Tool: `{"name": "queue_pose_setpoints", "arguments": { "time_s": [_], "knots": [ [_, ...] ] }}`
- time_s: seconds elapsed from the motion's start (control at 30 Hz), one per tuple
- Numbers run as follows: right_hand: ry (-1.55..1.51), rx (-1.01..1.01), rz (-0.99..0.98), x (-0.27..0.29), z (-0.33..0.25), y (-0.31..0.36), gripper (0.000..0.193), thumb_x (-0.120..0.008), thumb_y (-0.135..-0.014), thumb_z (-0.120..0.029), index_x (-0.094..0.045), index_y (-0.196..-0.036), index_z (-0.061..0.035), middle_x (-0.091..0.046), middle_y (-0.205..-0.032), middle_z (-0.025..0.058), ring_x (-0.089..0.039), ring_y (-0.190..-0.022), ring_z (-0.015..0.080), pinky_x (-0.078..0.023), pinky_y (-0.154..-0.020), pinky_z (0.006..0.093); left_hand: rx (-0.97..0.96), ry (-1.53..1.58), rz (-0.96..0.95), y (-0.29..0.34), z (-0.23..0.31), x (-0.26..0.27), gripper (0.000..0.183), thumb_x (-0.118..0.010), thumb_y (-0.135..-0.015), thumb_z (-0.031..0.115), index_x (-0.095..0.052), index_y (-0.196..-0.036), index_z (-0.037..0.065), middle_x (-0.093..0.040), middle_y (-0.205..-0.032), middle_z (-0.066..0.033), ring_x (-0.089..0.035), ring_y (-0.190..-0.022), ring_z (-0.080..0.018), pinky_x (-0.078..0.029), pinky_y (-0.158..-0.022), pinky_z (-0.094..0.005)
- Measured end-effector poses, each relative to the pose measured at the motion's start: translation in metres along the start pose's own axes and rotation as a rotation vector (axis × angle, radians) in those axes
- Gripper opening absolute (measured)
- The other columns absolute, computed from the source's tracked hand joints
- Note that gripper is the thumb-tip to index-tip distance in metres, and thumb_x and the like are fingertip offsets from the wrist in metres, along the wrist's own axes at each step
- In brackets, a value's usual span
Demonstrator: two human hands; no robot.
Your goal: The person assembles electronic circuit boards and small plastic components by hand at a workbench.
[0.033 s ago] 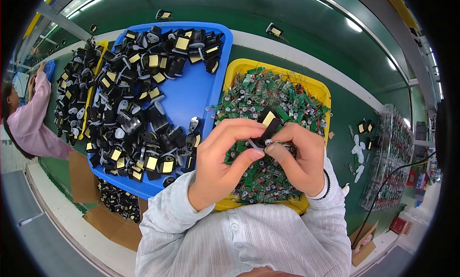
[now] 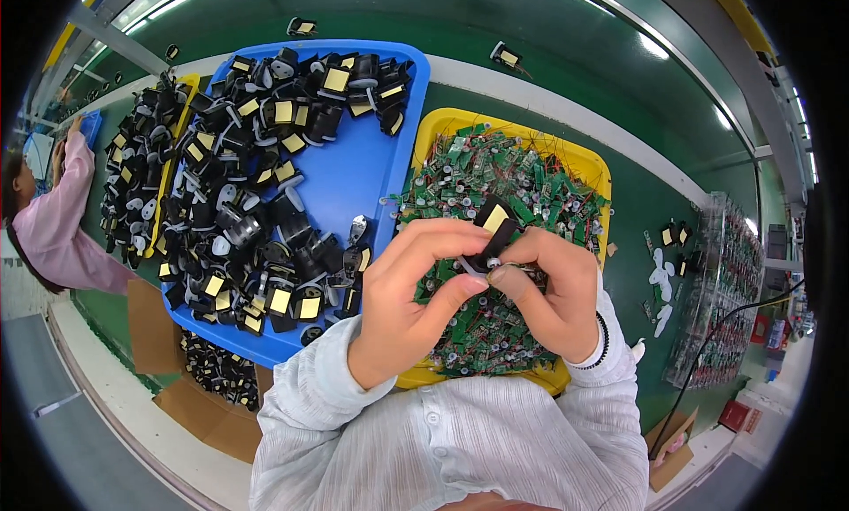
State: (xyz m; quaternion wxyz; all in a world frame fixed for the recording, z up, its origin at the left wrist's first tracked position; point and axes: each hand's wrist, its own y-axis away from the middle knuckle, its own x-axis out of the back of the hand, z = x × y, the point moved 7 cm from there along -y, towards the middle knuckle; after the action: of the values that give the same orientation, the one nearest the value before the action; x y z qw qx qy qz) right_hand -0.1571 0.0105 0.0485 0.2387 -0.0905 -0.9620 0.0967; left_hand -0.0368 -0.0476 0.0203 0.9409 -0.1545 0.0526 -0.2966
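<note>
Pale ribbed shirt [image 2: 354,458], front buttons [image 2: 432,418]; black wristband [image 2: 604,339].

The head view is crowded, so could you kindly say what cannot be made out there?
Head view:
Black part: lower end partly hidden by left hand and right hand.
Right yellow tray: floor mostly under circuit boards.
Pieces in cardboard box: too small to identify.

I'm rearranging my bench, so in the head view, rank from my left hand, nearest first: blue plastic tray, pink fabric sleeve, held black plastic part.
1. Held black plastic part: in left hand's fingertips.
2. Blue plastic tray: to its left.
3. Pink fabric sleeve: far left.
</note>
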Motion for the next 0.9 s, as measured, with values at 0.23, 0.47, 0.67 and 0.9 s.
{"name": "queue_pose_setpoints", "arguments": {
  "time_s": [0.23,0.47,0.67,0.9],
  "knots": [
    [0.002,0.082,0.016,-0.001,0.0,-0.001,0.007,-0.064,-0.071,-0.001,-0.058,-0.075,-0.0023,-0.054,-0.065,0.0075,-0.052,-0.053,0.0201,-0.039,-0.048,0.0291,-0.091,-0.093,0.013,0.001,0.006,0.001,0.024,-0.069,-0.07,0.003,-0.06,-0.093,-0.001,-0.061,-0.098,-0.0135,-0.059,-0.09,-0.0271,-0.048,-0.077,-0.0328],
    [-0.069,0.033,-0.055,-0.002,0.012,-0.001,0.006,-0.062,-0.073,-0.006,-0.058,-0.074,-0.0016,-0.053,-0.063,0.0067,-0.051,-0.053,0.0185,-0.037,-0.046,0.0272,-0.209,-0.273,-0.004,-0.002,0.016,0.0,0.025,-0.071,-0.064,0.002,-0.065,-0.088,0.002,-0.063,-0.093,-0.0095,-0.06,-0.091,-0.0276,-0.048,-0.077,-0.0333],
    [-0.258,-0.005,-0.129,-0.006,0.017,0.0,0.006,-0.061,-0.077,-0.007,-0.06,-0.077,-0.0004,-0.054,-0.063,0.0072,-0.052,-0.053,0.0166,-0.037,-0.044,0.0251,-0.303,-0.356,0.01,-0.001,0.025,-0.003,0.026,-0.072,-0.059,0.002,-0.067,-0.084,0.004,-0.064,-0.092,-0.0064,-0.06,-0.091,-0.0282,-0.049,-0.076,-0.0344],
    [-0.208,0.055,-0.084,-0.006,0.016,-0.001,0.008,-0.06,-0.078,-0.007,-0.06,-0.076,0.0003,-0.054,-0.061,0.0071,-0.051,-0.051,0.0141,-0.036,-0.044,0.0251,-0.313,-0.376,0.019,0.0,0.025,-0.002,0.027,-0.072,-0.059,0.002,-0.067,-0.085,0.004,-0.064,-0.092,-0.0062,-0.06,-0.091,-0.0293,-0.049,-0.076,-0.0341]
  ]
}}
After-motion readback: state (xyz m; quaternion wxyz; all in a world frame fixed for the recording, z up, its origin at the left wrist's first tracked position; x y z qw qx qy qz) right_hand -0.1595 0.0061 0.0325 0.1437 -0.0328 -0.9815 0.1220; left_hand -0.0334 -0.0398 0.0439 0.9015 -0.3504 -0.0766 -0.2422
